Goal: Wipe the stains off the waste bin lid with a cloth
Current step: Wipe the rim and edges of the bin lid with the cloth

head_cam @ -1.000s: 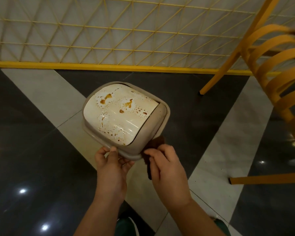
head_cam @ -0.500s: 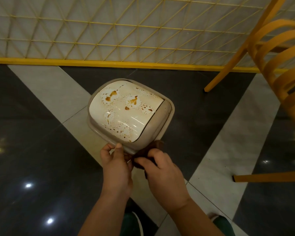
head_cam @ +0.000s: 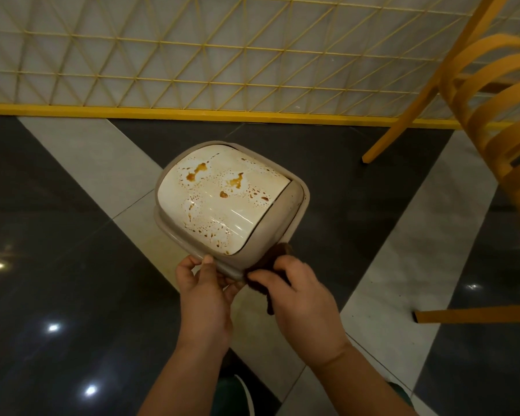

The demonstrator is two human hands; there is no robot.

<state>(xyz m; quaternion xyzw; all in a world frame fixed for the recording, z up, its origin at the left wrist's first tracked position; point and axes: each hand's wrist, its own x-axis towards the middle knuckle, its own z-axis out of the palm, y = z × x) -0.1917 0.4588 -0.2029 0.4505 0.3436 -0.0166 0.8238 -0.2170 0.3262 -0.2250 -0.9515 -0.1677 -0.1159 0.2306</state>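
A beige waste bin lid (head_cam: 270,235) with a glossy cream flap is held above the floor, tilted toward me. Brown-orange stains and specks cover the flap. My left hand (head_cam: 203,298) grips the lid's near rim, thumb on top. My right hand (head_cam: 300,298) holds a dark brown cloth (head_cam: 270,265) bunched against the lid's near right corner. Part of the cloth hangs below the fingers.
The floor has glossy dark tiles (head_cam: 57,265) and pale diagonal strips. A yellow wire-mesh panel (head_cam: 192,55) with a yellow base rail stands behind. A yellow chair (head_cam: 493,121) with curved slats stands at the right, its legs reaching onto the floor.
My right hand has shifted the cloth closer along the lid's near corner, next to my left hand. The lid has stayed about where it was, still gripped at its near rim.
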